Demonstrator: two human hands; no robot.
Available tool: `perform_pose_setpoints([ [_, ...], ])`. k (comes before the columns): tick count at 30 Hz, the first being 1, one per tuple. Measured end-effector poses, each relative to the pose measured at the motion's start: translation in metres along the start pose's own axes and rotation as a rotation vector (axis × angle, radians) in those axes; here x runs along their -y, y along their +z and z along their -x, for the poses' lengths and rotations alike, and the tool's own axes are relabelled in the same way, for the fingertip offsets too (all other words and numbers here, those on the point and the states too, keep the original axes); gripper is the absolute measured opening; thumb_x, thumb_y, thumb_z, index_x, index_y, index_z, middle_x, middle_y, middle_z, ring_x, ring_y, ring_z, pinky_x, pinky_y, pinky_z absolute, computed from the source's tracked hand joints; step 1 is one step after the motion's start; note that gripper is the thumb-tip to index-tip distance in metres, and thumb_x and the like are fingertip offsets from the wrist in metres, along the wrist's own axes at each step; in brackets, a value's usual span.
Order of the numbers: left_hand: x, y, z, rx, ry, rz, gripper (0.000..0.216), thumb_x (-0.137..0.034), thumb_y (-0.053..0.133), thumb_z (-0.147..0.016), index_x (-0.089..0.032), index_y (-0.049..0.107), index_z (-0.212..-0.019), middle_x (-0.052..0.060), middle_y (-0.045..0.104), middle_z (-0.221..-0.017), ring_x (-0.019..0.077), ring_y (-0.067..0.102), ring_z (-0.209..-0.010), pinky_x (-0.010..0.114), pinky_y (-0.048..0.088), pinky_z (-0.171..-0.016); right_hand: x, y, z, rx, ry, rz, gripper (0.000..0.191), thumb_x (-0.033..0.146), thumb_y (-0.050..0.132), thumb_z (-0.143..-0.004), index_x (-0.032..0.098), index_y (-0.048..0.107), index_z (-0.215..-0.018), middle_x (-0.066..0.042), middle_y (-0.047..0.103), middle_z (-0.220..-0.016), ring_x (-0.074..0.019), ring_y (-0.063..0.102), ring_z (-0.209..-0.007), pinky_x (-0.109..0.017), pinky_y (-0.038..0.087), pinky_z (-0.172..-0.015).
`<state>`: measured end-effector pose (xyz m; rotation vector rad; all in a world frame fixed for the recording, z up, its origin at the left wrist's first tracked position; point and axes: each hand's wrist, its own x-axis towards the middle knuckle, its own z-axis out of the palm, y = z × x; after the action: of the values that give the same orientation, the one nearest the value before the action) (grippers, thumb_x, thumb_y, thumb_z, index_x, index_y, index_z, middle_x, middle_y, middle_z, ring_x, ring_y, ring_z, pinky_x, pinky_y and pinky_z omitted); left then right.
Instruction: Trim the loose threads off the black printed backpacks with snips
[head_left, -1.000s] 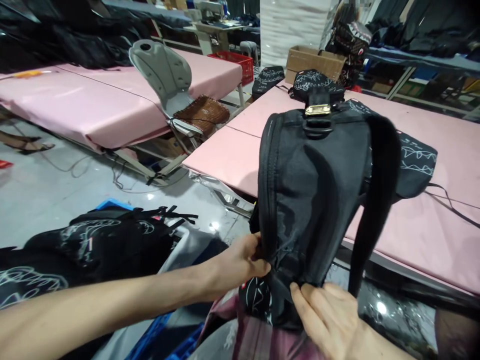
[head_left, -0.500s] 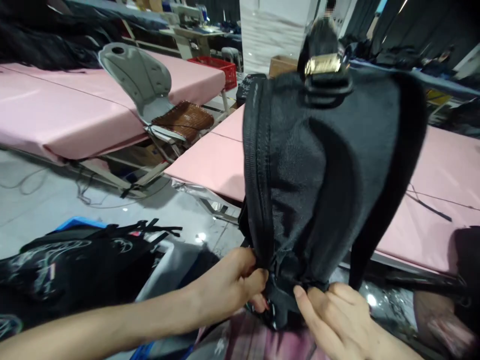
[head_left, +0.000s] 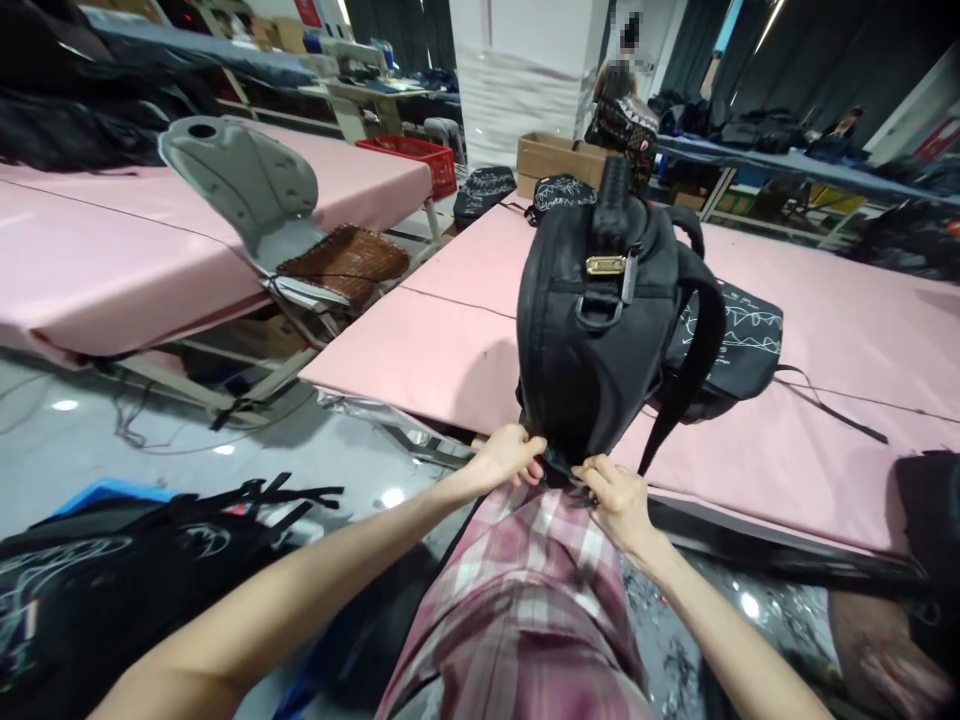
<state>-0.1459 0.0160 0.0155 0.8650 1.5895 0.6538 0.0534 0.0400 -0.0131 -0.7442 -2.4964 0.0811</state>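
Pink counter (head_left: 420, 350) beyond the fingers; left hand (head_left: 510, 458) and right hand (head_left: 619, 497) pinch the bottom seam of the black backpack (head_left: 577, 370), so it stands upright above them.

The left hand (head_left: 510, 458) and right hand (head_left: 619, 500) are bare. The left arm (head_left: 300, 600) and right arm (head_left: 712, 640) are bare too. The person wears checked cloth (head_left: 517, 590) with pink, white and dark red squares.

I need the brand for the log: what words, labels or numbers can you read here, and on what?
No text reads clearly.
Gold plate on the black backpack: too small to read.
Red sign at the far back: blurred.
White prints on the flat bag: drawings, not letters.
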Motion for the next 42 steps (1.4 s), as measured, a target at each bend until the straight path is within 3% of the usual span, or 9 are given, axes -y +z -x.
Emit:
perform_pose_setpoints([
  [8, -0.010, 0.027, 0.009, -0.085, 0.024, 0.120, 0.044, -0.031, 0.062, -0.073, -0.014, 0.037, -0.104, -0.001, 0.059, -0.057, 0.0212, 0.066, -0.060, 0.023, 0.049, -0.044, -0.003, -0.006, -0.007, 0.029, -0.015, -0.061, 0.032, -0.002, 0.045, -0.072, 0.016, 0.062, -0.092, -0.004, 0.067, -0.089, -0.0123, 0.059, -0.063, -0.022, 0.040, -0.055],
  [17, -0.011, 0.018, 0.023, -0.049, 0.033, 0.457, 0.045, -0.007, 0.064, -0.063, -0.016, 0.037, -0.097, 0.000, 0.062, -0.072, 0.0170, 0.067, -0.063, 0.031, 0.056, -0.068, 0.000, -0.019, -0.014, 0.297, -0.079, 0.275, 0.027, 0.006, 0.045, -0.084, 0.021, 0.057, -0.103, -0.004, 0.064, -0.113, -0.0132, 0.061, -0.066, -0.026, 0.037, -0.054],
  [20, -0.009, 0.015, 0.021, -0.029, 0.045, 0.362, 0.046, -0.012, 0.064, -0.063, -0.017, 0.038, -0.100, 0.000, 0.062, -0.071, 0.0171, 0.067, -0.063, 0.030, 0.054, -0.064, -0.003, -0.024, -0.019, 0.372, -0.068, 0.270, 0.020, 0.007, 0.045, -0.084, 0.020, 0.058, -0.091, -0.002, 0.067, -0.091, -0.0132, 0.059, -0.060, -0.027, 0.033, -0.052],
  [24, -0.030, -0.011, 0.025, -0.096, 0.210, -0.129, 0.030, -0.032, 0.060, -0.071, -0.016, 0.050, -0.095, 0.001, 0.061, -0.062, 0.0193, 0.064, -0.064, 0.030, 0.051, -0.060, -0.013, -0.025, -0.023, 0.398, -0.144, 0.198, 0.017, 0.006, 0.044, -0.082, 0.019, 0.056, -0.078, 0.000, 0.062, -0.071, -0.0117, 0.054, -0.055, -0.027, 0.028, -0.050],
  [28, -0.089, -0.034, 0.040, -0.557, 0.712, -0.328, 0.047, -0.045, 0.052, -0.074, -0.019, 0.051, -0.114, 0.009, 0.062, -0.106, 0.0228, 0.059, -0.097, 0.035, 0.050, -0.077, -0.025, -0.018, -0.023, 0.344, -0.225, 0.183, 0.014, 0.009, 0.048, -0.080, 0.019, 0.054, -0.074, 0.003, 0.060, -0.066, -0.0110, 0.052, -0.052, -0.027, 0.028, -0.049],
  [31, -0.127, -0.025, 0.045, -0.617, 0.963, -0.347, 0.056, -0.041, 0.056, -0.073, -0.019, 0.045, -0.124, 0.010, 0.053, -0.124, 0.0238, 0.050, -0.113, 0.039, 0.044, -0.091, -0.028, -0.026, -0.020, 0.288, -0.241, 0.118, 0.013, 0.012, 0.049, -0.082, 0.019, 0.055, -0.074, 0.003, 0.061, -0.065, -0.0106, 0.055, -0.051, -0.025, 0.031, -0.048],
  [36, -0.137, 0.000, 0.032, -0.591, 0.970, -0.239, 0.044, -0.035, 0.054, -0.077, -0.017, 0.049, -0.117, 0.009, 0.058, -0.116, 0.0229, 0.054, -0.106, 0.038, 0.044, -0.089, -0.017, -0.095, -0.030, -0.237, -0.249, -0.219, 0.015, 0.017, 0.048, -0.087, 0.020, 0.056, -0.100, -0.002, 0.067, -0.079, -0.0104, 0.063, -0.069, -0.019, 0.043, -0.057],
  [39, -0.132, 0.009, 0.030, -0.568, 0.956, -0.157, 0.045, -0.033, 0.055, -0.077, -0.019, 0.046, -0.119, 0.008, 0.058, -0.117, 0.0221, 0.056, -0.105, 0.036, 0.045, -0.088, -0.010, -0.144, -0.059, -0.509, -0.064, -0.025, 0.019, 0.017, 0.051, -0.086, 0.019, 0.056, -0.104, -0.004, 0.064, -0.078, -0.0109, 0.061, -0.066, -0.020, 0.044, -0.058],
  [42, -0.131, 0.015, 0.034, -0.550, 0.936, -0.145, 0.046, -0.032, 0.056, -0.077, -0.020, 0.045, -0.121, 0.007, 0.059, -0.118, 0.0222, 0.056, -0.106, 0.035, 0.045, -0.087, -0.007, -0.172, -0.095, -0.536, 0.194, 0.233, 0.021, 0.036, 0.054, -0.085, 0.018, 0.059, -0.094, -0.004, 0.060, -0.076, -0.0126, 0.059, -0.060, -0.022, 0.040, -0.050],
])
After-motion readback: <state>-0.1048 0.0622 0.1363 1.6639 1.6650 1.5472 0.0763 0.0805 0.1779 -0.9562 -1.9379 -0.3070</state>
